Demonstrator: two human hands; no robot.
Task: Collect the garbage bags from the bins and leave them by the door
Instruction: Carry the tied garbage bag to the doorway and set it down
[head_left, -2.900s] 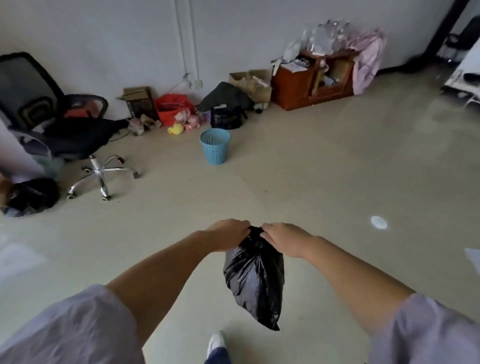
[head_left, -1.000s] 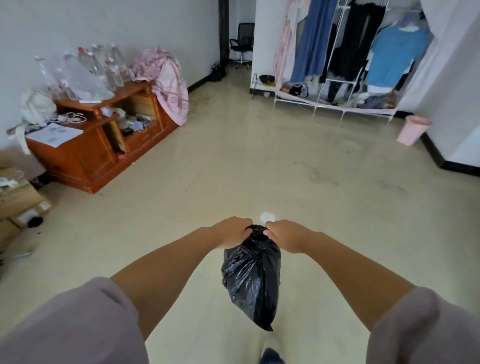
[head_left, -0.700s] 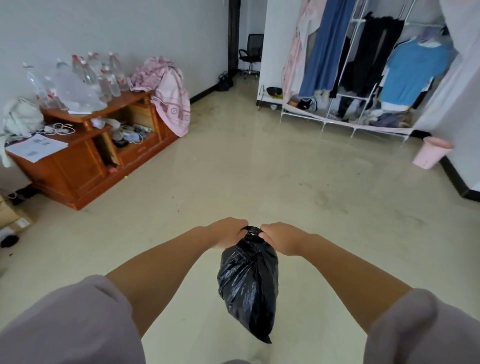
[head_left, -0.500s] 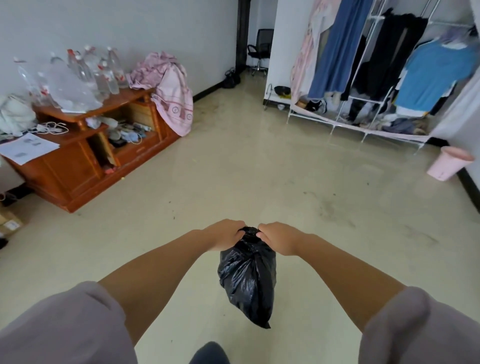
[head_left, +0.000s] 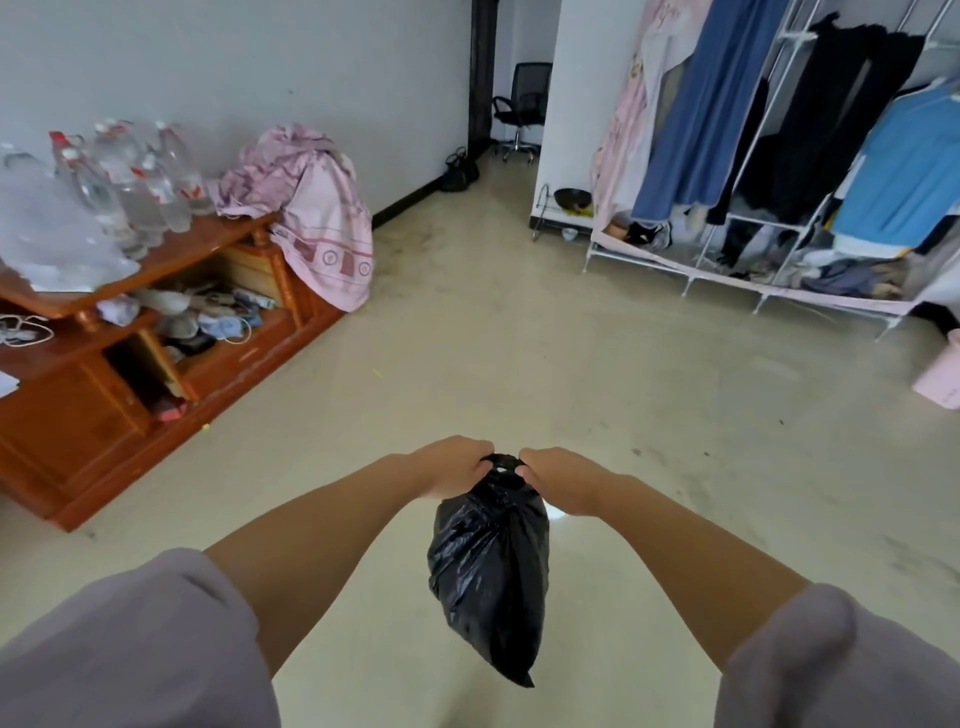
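A filled black garbage bag (head_left: 491, 577) hangs in front of me above the beige floor. My left hand (head_left: 453, 470) grips the bag's gathered top from the left. My right hand (head_left: 561, 483) grips it from the right, and the two hands nearly touch. A pink bin (head_left: 943, 378) stands on the floor at the far right edge, partly cut off. A dark doorway (head_left: 511, 98) opens at the back of the room, with an office chair beyond it.
A low wooden cabinet (head_left: 130, 364) stands at the left, loaded with plastic bottles (head_left: 130, 182) and a pink cloth (head_left: 317, 208). A white clothes rack (head_left: 779, 156) full of garments lines the right wall. Bare floor runs between them toward the doorway.
My view has swung from the blue bin and office chair to the cabinet, rack and doorway, and these have drawn closer. Both hands have kept their grip on the bag.
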